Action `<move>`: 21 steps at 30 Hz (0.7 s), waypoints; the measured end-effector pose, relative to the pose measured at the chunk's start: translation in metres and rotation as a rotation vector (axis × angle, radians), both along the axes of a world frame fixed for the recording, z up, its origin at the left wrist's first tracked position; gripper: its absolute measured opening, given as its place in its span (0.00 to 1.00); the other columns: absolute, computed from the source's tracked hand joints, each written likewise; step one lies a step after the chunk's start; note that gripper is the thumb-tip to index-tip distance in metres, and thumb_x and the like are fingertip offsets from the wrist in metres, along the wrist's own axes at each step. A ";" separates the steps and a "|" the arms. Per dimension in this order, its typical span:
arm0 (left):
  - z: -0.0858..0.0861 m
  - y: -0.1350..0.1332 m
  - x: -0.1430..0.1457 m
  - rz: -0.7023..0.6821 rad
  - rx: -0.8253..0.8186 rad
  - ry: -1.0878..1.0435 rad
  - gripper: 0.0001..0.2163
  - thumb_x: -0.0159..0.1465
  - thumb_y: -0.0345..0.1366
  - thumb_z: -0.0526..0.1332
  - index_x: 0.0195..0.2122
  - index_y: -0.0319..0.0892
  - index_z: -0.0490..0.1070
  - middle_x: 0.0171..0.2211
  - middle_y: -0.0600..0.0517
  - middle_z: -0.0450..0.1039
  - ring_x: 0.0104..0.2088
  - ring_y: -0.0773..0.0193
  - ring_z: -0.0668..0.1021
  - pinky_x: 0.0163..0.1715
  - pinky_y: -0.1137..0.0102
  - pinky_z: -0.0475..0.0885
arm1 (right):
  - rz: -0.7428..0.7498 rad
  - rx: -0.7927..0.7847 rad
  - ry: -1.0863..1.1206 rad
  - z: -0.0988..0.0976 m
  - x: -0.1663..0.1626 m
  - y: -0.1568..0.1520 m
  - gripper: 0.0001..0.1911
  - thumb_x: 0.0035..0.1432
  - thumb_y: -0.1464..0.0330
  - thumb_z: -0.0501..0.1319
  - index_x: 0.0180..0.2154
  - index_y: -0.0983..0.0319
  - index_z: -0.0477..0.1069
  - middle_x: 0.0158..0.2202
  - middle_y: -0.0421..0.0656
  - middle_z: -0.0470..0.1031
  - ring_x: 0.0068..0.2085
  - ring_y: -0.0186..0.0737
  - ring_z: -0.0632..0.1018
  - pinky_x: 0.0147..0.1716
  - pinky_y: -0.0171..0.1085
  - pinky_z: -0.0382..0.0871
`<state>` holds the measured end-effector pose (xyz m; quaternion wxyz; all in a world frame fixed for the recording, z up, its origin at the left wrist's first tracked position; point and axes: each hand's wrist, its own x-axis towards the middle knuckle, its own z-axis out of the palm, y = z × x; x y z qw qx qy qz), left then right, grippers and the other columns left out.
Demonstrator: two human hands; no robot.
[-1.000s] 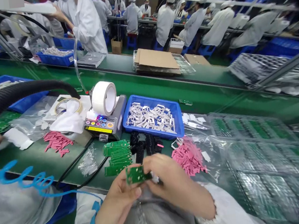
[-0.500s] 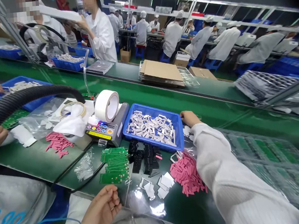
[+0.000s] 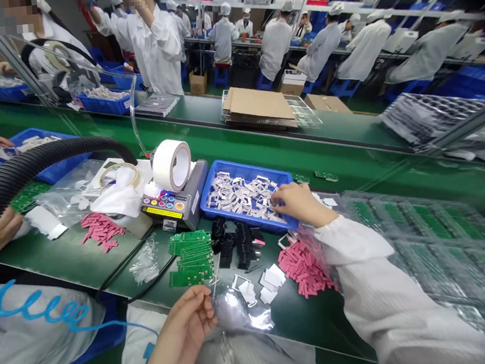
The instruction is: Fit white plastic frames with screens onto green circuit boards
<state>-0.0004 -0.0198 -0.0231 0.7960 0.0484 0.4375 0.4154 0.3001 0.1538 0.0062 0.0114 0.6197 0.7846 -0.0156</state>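
My right hand [image 3: 302, 202] reaches over the near right corner of a blue tray [image 3: 246, 223]. Its bent fingers touch the small white frames [image 3: 237, 197] heaped inside; whether one is gripped is hidden. My left hand [image 3: 189, 319] hovers at the table's front edge, fingers curled and thumb against the index finger; anything inside is too small to make out. Beyond it lie overlapping green circuit boards [image 3: 190, 258]. Black parts [image 3: 235, 243] sit beside the boards. White square pieces [image 3: 271, 282] and a pile of pink strips [image 3: 304, 267] lie nearer the right arm.
A tape dispenser [image 3: 176, 202] carries a white tape roll [image 3: 171, 165]. A black corrugated hose [image 3: 51, 157] arches across the left. Clear trays of green boards [image 3: 414, 228] stand on the right. A co-worker's hand [image 3: 1, 231] is at the left. Cardboard [image 3: 261, 106] lies on the far ledge.
My right hand has moved from beyond the tray's right edge inward onto the white frames. My left hand has shifted slightly right and up, still curled.
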 end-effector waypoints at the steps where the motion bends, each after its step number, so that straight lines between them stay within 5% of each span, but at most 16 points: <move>1: 0.001 0.000 0.000 -0.006 0.008 -0.007 0.02 0.56 0.32 0.64 0.29 0.40 0.71 0.24 0.55 0.66 0.26 0.71 0.69 0.30 0.73 0.67 | -0.009 0.003 -0.009 -0.004 -0.005 0.000 0.04 0.50 0.69 0.63 0.28 0.61 0.77 0.34 0.48 0.74 0.41 0.48 0.71 0.41 0.45 0.56; 7: 0.004 -0.005 -0.013 0.038 0.044 0.040 0.02 0.57 0.33 0.63 0.29 0.41 0.71 0.24 0.55 0.66 0.28 0.69 0.69 0.32 0.71 0.67 | -0.060 0.091 0.069 0.012 -0.014 -0.005 0.10 0.56 0.73 0.54 0.29 0.65 0.73 0.42 0.54 0.72 0.41 0.48 0.71 0.40 0.45 0.58; 11: 0.003 -0.011 -0.019 -0.024 0.219 0.201 0.05 0.58 0.37 0.63 0.32 0.41 0.74 0.28 0.52 0.70 0.32 0.65 0.72 0.37 0.69 0.68 | -0.028 0.114 0.221 0.042 -0.031 -0.056 0.10 0.62 0.70 0.48 0.35 0.62 0.67 0.34 0.47 0.72 0.33 0.41 0.72 0.33 0.38 0.64; 13: 0.003 -0.013 -0.016 -0.100 0.360 0.309 0.09 0.58 0.39 0.63 0.37 0.43 0.75 0.35 0.49 0.73 0.37 0.61 0.74 0.41 0.66 0.68 | 0.118 -0.016 0.409 0.049 -0.052 -0.094 0.10 0.64 0.67 0.48 0.34 0.60 0.64 0.30 0.43 0.71 0.29 0.38 0.72 0.28 0.36 0.65; 16: 0.004 -0.012 -0.010 -0.297 0.604 0.407 0.13 0.59 0.41 0.62 0.43 0.44 0.75 0.46 0.44 0.72 0.43 0.56 0.74 0.42 0.65 0.68 | 0.338 -0.299 0.619 0.041 -0.090 -0.148 0.08 0.65 0.69 0.48 0.33 0.59 0.63 0.31 0.42 0.71 0.31 0.37 0.72 0.30 0.35 0.67; 21: 0.003 -0.011 -0.004 -0.603 0.728 0.498 0.15 0.60 0.45 0.59 0.25 0.39 0.75 0.25 0.49 0.70 0.28 0.64 0.71 0.31 0.69 0.65 | 0.306 -0.438 0.661 0.009 -0.128 -0.179 0.07 0.64 0.70 0.51 0.31 0.60 0.60 0.30 0.39 0.70 0.31 0.35 0.71 0.29 0.34 0.66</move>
